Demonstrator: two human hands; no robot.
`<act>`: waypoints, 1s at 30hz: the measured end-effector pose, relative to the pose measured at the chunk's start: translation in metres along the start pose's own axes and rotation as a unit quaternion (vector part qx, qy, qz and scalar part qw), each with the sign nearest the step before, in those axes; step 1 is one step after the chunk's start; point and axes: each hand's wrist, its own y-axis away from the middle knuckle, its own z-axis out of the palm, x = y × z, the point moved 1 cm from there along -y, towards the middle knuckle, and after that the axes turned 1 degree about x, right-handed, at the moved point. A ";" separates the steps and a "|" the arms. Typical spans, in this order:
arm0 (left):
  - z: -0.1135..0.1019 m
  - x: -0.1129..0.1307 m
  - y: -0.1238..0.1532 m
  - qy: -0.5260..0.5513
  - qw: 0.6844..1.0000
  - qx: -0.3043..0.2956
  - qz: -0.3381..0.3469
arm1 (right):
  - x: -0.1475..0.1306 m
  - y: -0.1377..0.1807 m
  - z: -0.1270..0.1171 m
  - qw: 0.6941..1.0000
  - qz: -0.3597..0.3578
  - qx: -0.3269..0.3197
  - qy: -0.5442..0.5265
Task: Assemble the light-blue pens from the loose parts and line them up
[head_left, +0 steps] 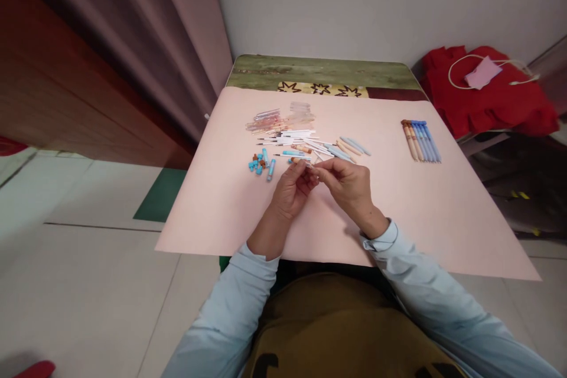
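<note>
My left hand [291, 189] and my right hand [348, 183] meet above the pink sheet [221, 207], fingers pinched together on a small pen part [310, 166] between them. Just beyond my fingers lies a loose pile of pen parts [305, 144]: white refills, blue and tan barrels, and clear tubes [277, 118]. Small blue and brown caps [257, 163] sit left of the pile. A row of several assembled blue and tan pens [420, 140] lies at the right of the sheet.
The pink sheet covers a small table with a green patterned top [319, 71] showing at the far edge. A red cloth with a white cord and a pink item [482, 91] rests to the right. A curtain [168, 41] hangs at the left.
</note>
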 end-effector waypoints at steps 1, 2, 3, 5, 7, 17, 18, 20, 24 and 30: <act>0.000 0.000 0.000 0.002 1.000 -0.005 0.003 | -0.001 0.000 0.000 1.000 -0.004 -0.004 0.016; -0.001 0.000 0.000 0.001 1.000 -0.011 0.005 | -0.002 0.001 0.000 1.000 -0.004 -0.005 0.027; -0.001 0.000 0.001 -0.003 1.000 -0.017 0.006 | -0.003 0.001 0.000 1.000 0.002 -0.005 0.031; -0.001 0.000 0.002 -0.015 1.000 -0.025 0.007 | -0.002 0.001 0.000 1.000 0.029 -0.008 0.005; -0.001 0.000 0.003 -0.025 0.999 -0.028 0.006 | 0.001 0.000 -0.001 0.995 0.075 -0.017 -0.059; -0.001 -0.001 0.007 -0.005 0.998 -0.052 -0.035 | 0.004 -0.002 0.012 0.955 0.177 -0.073 -0.227; -0.001 0.000 0.007 0.008 0.999 -0.044 -0.028 | 0.003 -0.001 0.011 0.964 0.156 -0.052 -0.210; 0.000 0.001 0.008 0.041 0.999 -0.027 -0.002 | 0.003 0.000 0.005 0.975 0.128 -0.002 -0.180; 0.003 0.002 0.010 0.035 0.999 -0.015 -0.002 | 0.021 -0.002 -0.019 0.975 0.122 0.115 -0.143; 0.007 0.005 0.008 0.034 0.998 0.051 -0.001 | 0.055 -0.002 -0.045 0.979 0.124 0.143 -0.077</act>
